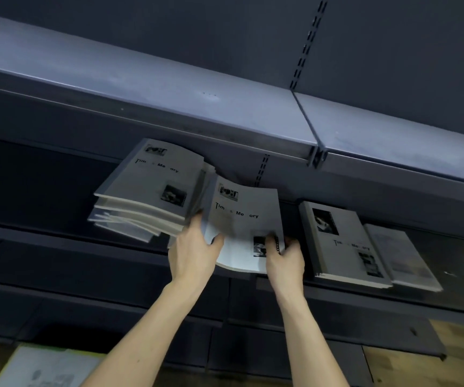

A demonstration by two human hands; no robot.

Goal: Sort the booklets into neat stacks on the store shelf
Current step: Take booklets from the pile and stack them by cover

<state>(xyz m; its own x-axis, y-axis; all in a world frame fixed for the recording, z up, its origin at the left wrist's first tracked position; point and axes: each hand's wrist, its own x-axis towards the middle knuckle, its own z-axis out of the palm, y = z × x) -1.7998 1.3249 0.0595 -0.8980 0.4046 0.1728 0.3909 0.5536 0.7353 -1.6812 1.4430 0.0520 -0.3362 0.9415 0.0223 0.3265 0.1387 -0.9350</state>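
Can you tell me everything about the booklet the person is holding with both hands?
The held booklet is thin grey paper, its cover printed with a dark picture near the top, broken black lettering across the middle and another photo at the lower right. It bends upward at its far edge. The left hand grips its left side, thumb on the cover; the right hand pinches the lower right corner. It sits between a messy stack and a flat booklet.

a pale printed sheet low at the left, wooden floor to its right
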